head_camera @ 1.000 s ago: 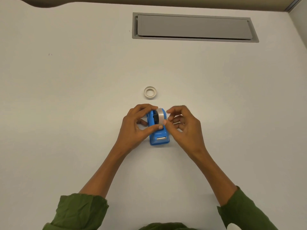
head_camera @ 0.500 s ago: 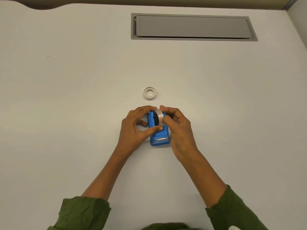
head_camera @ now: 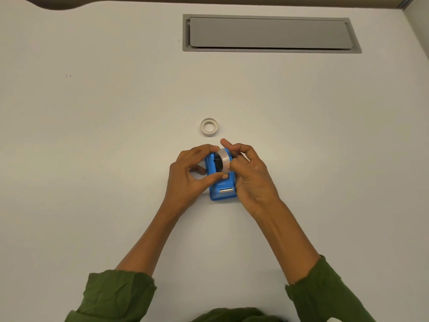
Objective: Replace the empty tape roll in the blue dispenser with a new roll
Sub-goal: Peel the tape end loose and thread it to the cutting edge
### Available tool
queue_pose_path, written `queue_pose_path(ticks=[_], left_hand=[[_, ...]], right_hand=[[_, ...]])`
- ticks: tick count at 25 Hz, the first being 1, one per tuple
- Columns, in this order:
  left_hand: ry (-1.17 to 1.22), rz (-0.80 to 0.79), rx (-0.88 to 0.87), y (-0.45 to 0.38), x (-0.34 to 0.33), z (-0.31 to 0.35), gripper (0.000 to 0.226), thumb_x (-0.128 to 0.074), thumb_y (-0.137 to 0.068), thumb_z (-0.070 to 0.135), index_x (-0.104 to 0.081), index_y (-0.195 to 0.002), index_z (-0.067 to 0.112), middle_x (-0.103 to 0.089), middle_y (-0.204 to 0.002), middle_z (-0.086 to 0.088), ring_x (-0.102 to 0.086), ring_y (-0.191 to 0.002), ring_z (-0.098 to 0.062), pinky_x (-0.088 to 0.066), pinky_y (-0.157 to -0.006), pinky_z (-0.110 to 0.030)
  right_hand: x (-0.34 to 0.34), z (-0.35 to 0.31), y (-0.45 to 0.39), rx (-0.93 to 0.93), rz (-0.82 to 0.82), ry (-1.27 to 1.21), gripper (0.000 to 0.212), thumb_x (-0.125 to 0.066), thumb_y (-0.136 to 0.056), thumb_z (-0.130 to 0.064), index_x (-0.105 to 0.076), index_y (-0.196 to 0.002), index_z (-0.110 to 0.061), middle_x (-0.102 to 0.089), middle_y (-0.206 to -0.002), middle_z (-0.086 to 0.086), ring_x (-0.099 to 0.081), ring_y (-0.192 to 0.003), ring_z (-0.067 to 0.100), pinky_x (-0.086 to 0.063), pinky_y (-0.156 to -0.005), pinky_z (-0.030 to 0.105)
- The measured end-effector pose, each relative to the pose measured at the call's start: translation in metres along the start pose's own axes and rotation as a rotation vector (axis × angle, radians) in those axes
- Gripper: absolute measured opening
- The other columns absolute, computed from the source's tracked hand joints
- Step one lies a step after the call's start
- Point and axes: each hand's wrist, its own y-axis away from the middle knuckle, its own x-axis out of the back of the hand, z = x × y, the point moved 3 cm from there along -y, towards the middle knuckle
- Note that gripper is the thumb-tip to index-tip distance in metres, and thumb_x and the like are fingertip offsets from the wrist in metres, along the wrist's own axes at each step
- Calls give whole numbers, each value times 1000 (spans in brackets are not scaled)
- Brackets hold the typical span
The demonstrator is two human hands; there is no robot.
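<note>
The blue dispenser stands on the white table, its metal cutter facing me. A clear tape roll on a black hub sits upright in its cradle. My left hand grips the dispenser from the left, thumb across its top and fingers over the back. My right hand presses against the dispenser's right side with the thumb and fingertips on the roll. A small white empty roll core lies flat on the table just beyond the dispenser, untouched.
A grey recessed cable hatch is set into the table at the back right. The table's far edge curves at the top left. My green sleeves fill the bottom of the view.
My right hand has moved in from the right and closed onto the roll and the dispenser's right side. My left hand has kept its grip. The empty core has not moved.
</note>
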Motion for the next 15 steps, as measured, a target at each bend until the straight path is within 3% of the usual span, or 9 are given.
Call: queue_pose_path(ticks=[3,6,12,15], left_hand=[[10,-15,-4,0,0,0,50,-76,-67,32,-56,-113,30,-56,-111,18,-59,-101,-18,-56,-76,-23],[14,-16,28,0,0,-3,52,-79,-69,25,-59,-116,21,-59,-114,6,-60,-99,-20,-57,-78,-29],[14,-24,52,-1,0,-4,52,-80,-68,26,-58,-115,22,-59,-112,7,-60,-95,-20,-54,-75,-21],[17,-19,48,1,-1,0,52,-77,-66,33,-57,-114,27,-57,-110,15,-60,-93,-19,-54,-73,-17]], right_hand=[[4,4,1,-3,28,-3,36,-48,-84,18,-56,-95,-16,-62,-125,1,-65,-107,22,-57,-84,35],[3,4,0,-8,19,-46,34,-51,-86,11,-56,-108,-15,-62,-125,3,-66,-105,21,-57,-83,32],[0,2,-2,-33,70,1,30,-58,-86,2,-55,-107,-18,-64,-121,-1,-70,-91,11,-57,-63,24],[-1,-2,-4,-41,36,16,37,-57,-83,7,-55,-106,-22,-64,-118,-3,-68,-97,15,-57,-65,24]])
